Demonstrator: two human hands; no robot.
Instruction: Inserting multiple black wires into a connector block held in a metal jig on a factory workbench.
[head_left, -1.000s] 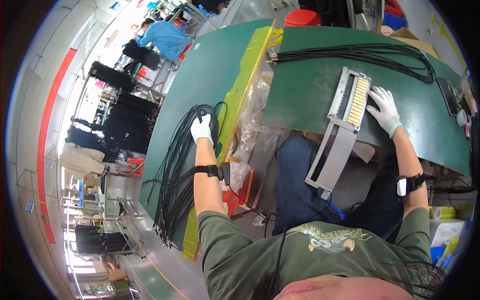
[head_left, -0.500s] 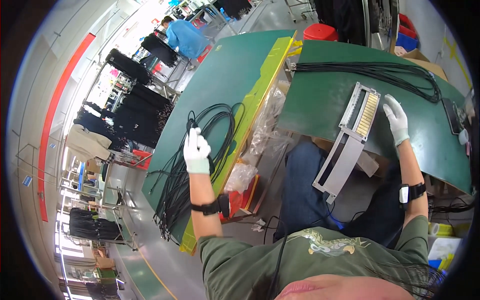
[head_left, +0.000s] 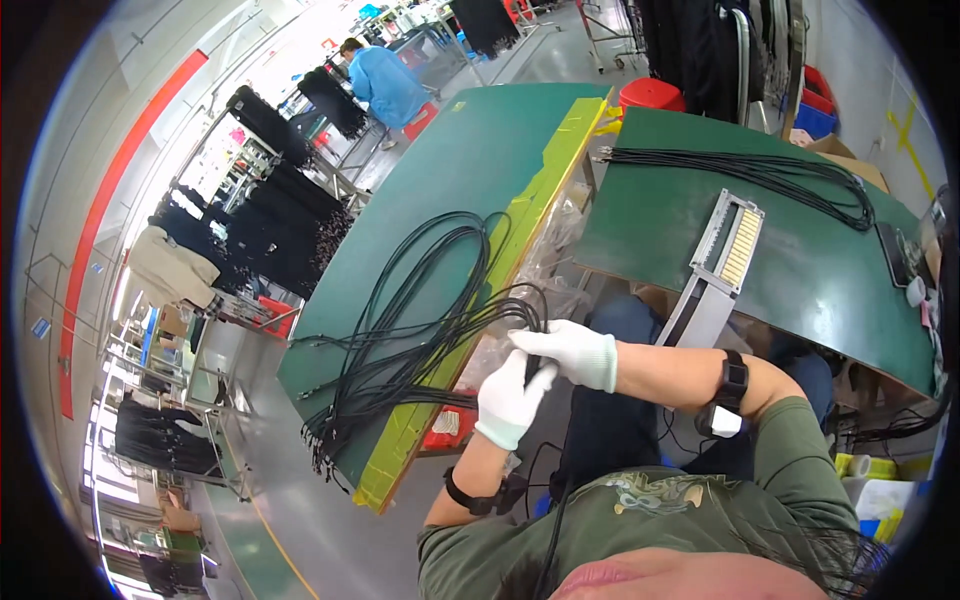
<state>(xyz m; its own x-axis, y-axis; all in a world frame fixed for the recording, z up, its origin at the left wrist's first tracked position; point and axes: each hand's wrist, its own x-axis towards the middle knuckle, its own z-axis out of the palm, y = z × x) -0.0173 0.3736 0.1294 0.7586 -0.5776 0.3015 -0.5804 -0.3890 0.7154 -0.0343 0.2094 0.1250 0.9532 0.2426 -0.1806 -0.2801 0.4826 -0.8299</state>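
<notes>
Hands [head_left: 535,375] gripping cable bundle [head_left: 420,340]; connector fixture [head_left: 725,265] beside.

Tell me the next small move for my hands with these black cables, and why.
Probably draw the gripped strand clear of the rest. Both hands, left hand and right hand, meet on the black cable bundle at the yellow table edge, with loops fanned across the green table.

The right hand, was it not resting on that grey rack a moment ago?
Yes. The right hand has left the grey rack on the green table and crossed leftward to meet the left hand at the black cables.
</notes>
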